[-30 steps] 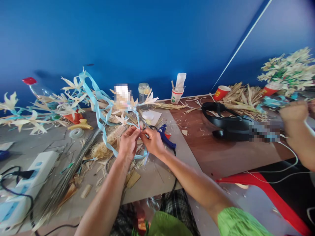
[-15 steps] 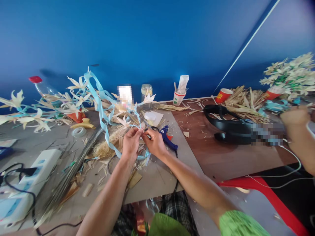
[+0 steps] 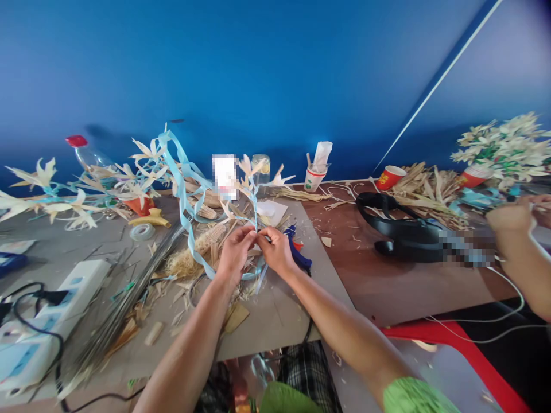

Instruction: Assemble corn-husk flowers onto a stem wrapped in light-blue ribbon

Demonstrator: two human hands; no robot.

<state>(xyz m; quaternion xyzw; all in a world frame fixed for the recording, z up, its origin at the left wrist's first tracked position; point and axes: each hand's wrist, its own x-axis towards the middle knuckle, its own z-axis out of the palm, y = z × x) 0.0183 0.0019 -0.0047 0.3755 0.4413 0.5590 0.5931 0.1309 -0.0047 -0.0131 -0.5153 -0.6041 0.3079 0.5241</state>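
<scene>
One white power strip (image 3: 51, 310) lies near left. Two hands meet mid-table: left hand (image 3: 235, 255) and right hand (image 3: 275, 252) each pinch the one upright ribbon-wound stem (image 3: 255, 206), fingertips closed on it. One blue glue gun (image 3: 298, 256) lies just right of them, one black headset (image 3: 404, 229) farther right. Three cups stand far: white cup (image 3: 311, 179), red cup (image 3: 390, 176), third cup (image 3: 473, 175).

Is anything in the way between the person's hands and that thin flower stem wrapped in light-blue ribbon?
Nothing visible. The left hand and right hand both pinch the thin light-blue ribbon-wrapped flower stem at its lower end.
</scene>
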